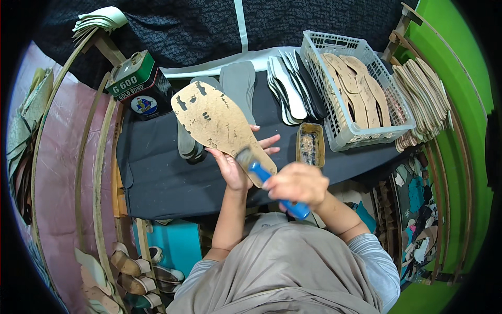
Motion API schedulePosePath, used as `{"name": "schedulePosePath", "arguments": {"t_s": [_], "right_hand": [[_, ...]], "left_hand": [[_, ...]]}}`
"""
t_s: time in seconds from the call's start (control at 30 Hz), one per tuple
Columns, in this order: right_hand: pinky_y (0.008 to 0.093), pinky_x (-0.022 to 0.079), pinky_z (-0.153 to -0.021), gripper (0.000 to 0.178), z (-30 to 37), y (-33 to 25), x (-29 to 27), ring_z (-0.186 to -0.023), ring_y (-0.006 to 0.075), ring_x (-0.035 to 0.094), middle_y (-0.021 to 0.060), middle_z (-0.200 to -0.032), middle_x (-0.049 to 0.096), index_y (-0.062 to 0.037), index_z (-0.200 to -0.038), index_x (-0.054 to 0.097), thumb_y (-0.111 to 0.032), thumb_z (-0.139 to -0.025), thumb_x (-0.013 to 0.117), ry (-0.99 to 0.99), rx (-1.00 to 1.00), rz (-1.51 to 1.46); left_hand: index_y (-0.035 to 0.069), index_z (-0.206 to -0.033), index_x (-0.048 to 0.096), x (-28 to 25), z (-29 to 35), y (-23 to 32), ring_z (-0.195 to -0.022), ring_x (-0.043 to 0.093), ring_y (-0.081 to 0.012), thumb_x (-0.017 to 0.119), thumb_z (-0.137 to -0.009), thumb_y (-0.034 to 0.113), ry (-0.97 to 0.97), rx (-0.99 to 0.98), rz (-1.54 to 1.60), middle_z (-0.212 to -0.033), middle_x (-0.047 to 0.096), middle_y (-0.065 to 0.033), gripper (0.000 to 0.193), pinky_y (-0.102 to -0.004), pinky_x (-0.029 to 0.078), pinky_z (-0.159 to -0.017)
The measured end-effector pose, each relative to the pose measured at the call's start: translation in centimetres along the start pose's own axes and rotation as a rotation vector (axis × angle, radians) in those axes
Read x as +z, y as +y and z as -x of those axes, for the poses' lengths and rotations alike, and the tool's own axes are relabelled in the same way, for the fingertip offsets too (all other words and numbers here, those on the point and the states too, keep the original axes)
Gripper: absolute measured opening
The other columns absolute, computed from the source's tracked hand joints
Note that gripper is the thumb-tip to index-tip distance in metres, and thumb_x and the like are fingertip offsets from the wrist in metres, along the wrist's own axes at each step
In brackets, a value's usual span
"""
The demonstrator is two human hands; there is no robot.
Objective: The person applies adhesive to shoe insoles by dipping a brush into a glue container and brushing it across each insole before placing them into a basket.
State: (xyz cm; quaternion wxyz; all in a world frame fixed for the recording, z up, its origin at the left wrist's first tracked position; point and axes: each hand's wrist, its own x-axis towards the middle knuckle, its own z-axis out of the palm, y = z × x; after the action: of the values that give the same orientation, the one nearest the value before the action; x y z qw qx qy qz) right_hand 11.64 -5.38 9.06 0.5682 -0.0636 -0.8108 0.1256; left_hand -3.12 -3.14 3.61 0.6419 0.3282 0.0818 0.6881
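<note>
Black tablecloth [157, 175] broad toward left edge; left hand [231, 170] half-open around tan insole [217, 118], right hand [302, 183] curled round blue brush [260, 171].

One head cam, fisheye, upright. Sits above the near side of the black table [162, 180], facing steeply down and forward across it. Close range: left hand [234, 170] and right hand [300, 184] mid-frame by the table's near edge. Straight lines bow toward the rim.
</note>
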Motion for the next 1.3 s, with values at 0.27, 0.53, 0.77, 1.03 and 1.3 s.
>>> {"name": "schedulePosePath", "arguments": {"t_s": [0.27,0.53,0.77,1.03,1.3], "right_hand": [[0.0274,0.050,-0.054,0.017,0.5,0.1,0.2,-0.062,0.0207,0.062,0.0104,-0.079,0.066,-0.0039,-0.081,0.062,-0.020,-0.080,0.064,0.022,0.043,0.027],[0.0290,0.050,-0.055,0.013,1.0,-0.1,0.2,-0.063,0.0215,0.061,0.0121,-0.082,0.065,-0.0015,-0.082,0.064,-0.006,-0.069,0.064,-0.012,0.037,-0.032],[0.0291,0.050,-0.054,0.014,0.7,0.0,-0.4,-0.061,0.0218,0.061,0.0107,-0.078,0.066,-0.0028,-0.080,0.063,-0.007,-0.067,0.065,0.053,0.090,0.005],[0.0282,0.050,-0.054,0.011,0.8,-0.1,-0.3,-0.061,0.0206,0.061,0.0097,-0.079,0.066,-0.0034,-0.081,0.063,-0.008,-0.071,0.064,0.051,0.094,0.003],[0.0276,0.049,-0.053,0.010,1.2,-0.3,-0.4,-0.060,0.0211,0.061,0.0113,-0.078,0.066,-0.0022,-0.081,0.063,-0.011,-0.076,0.064,0.007,0.072,-0.078]], "left_hand": [[0.008,-0.135,0.025,-1.1,0.0,0.5,-0.102,0.051,-0.0518,0.008,-0.077,0.078,-0.021,-0.052,0.136,-0.120,0.039,-0.0158,0.093,-0.0560,0.052,-0.073],[0.012,-0.133,0.030,-1.2,-0.4,1.0,-0.111,0.043,-0.0530,0.013,-0.077,0.078,-0.059,-0.035,0.252,-0.115,0.042,-0.0109,0.088,-0.0698,0.040,-0.084],[0.011,-0.132,0.032,-1.4,-0.3,1.7,-0.116,0.040,-0.0503,0.016,-0.074,0.081,-0.052,-0.026,0.377,-0.111,0.044,-0.0102,0.092,-0.0714,0.036,-0.086],[0.016,-0.133,0.030,-2.0,-0.7,2.3,-0.109,0.048,-0.0437,0.015,-0.078,0.078,-0.120,0.033,0.362,-0.113,0.043,-0.0098,0.085,-0.0732,0.030,-0.090],[0.013,-0.131,0.031,-2.1,-1.2,3.0,-0.102,0.056,-0.0383,0.022,-0.076,0.079,-0.123,0.056,0.463,-0.109,0.045,-0.0083,0.087,-0.0707,0.033,-0.090]]}}
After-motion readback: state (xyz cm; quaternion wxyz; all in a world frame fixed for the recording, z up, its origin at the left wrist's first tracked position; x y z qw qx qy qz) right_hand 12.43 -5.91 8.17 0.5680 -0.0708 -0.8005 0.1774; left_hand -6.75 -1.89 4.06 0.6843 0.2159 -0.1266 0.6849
